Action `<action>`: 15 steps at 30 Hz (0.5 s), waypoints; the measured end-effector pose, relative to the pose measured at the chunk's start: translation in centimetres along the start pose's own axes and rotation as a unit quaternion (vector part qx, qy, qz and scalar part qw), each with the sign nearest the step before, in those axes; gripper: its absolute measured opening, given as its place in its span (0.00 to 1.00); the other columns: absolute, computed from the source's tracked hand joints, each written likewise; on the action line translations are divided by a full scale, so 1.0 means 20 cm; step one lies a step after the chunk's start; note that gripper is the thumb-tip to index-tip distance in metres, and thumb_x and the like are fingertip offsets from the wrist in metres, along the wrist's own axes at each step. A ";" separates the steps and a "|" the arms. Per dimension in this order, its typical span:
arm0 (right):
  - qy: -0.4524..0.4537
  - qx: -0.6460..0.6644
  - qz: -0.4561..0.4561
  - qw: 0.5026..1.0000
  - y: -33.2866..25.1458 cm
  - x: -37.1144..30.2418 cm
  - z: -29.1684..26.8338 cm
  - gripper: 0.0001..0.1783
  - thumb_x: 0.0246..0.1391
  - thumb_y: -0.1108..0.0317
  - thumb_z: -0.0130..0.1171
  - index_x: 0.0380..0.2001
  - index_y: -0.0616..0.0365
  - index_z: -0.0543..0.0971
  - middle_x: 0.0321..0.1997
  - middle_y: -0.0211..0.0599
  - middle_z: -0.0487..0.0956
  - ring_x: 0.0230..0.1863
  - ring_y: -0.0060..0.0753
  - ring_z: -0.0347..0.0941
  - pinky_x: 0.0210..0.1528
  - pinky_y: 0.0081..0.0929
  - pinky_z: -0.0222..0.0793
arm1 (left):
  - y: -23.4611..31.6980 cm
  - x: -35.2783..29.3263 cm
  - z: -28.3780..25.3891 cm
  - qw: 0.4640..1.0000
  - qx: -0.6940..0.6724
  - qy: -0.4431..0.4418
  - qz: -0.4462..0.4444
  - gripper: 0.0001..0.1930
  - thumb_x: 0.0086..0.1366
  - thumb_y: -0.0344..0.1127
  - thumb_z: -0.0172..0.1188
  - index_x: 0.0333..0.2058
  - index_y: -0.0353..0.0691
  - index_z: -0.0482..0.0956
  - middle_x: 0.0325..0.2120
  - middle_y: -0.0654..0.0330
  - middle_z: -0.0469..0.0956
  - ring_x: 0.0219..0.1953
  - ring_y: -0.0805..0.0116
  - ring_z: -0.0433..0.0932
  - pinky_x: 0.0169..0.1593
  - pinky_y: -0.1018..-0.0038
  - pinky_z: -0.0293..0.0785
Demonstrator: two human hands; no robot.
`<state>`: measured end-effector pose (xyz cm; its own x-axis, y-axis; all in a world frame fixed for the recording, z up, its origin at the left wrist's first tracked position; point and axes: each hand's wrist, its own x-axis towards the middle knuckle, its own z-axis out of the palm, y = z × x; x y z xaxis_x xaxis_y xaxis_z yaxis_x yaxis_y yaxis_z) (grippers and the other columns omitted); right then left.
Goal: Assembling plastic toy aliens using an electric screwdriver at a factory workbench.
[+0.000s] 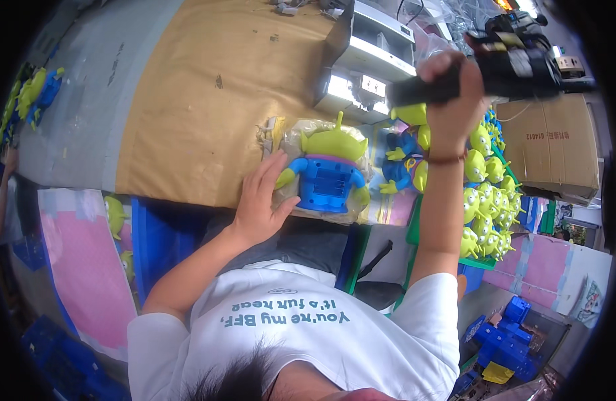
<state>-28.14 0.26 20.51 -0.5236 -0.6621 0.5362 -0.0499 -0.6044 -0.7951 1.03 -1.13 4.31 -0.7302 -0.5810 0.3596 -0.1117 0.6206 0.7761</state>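
L hand (pixel 261 200) lies flat, fingers spread, touching the left arm of the green-and-blue toy figure (pixel 328 175), which lies face-down on the brown bench (pixel 201 100), long axis pointing away from the person. R hand (pixel 451 93) is raised above-right, clenched on a black power tool (pixel 502 67); L hand is nearer the toy.

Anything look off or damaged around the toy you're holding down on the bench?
Nothing damaged. The green alien toy lies face down, blue back panel up, under the left hand. The right hand holds a black power tool raised above it.

Toy assembly workshop: rows of figures (pixel 488 207)
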 end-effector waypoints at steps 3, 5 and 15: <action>0.045 -0.042 0.011 0.998 0.12 0.12 0.03 0.12 0.55 0.67 0.58 0.36 0.65 0.72 0.22 0.39 0.75 0.22 0.33 0.72 0.30 0.32 0.71 | -0.03 -0.01 0.02 1.000 -0.007 0.020 -0.009 0.30 0.64 0.43 0.57 0.61 0.34 0.61 0.60 0.46 0.64 0.61 0.48 0.63 0.63 0.63 0.57; 0.046 -0.102 0.061 0.992 0.19 0.16 -0.02 0.14 0.56 0.64 0.59 0.39 0.65 0.73 0.22 0.38 0.74 0.23 0.34 0.71 0.31 0.34 0.71 | -0.05 0.00 0.03 1.000 -0.002 0.028 -0.014 0.28 0.66 0.45 0.55 0.59 0.35 0.65 0.59 0.47 0.65 0.59 0.49 0.65 0.62 0.63 0.58; -0.044 -0.009 0.116 0.992 -0.14 -0.06 0.14 0.30 0.61 0.47 0.48 0.55 0.62 0.65 0.27 0.35 0.71 0.27 0.29 0.65 0.36 0.33 0.64 | -0.10 0.03 0.08 0.996 0.026 0.085 0.000 0.20 0.64 0.43 0.56 0.52 0.41 0.75 0.51 0.47 0.71 0.50 0.49 0.69 0.56 0.61 0.62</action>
<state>-25.04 1.55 22.86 -0.4472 -0.8185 0.3606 0.0478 -0.4244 -0.9042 -0.37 -1.86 2.15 -0.6064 -0.6592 0.4447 -0.1494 0.6438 0.7505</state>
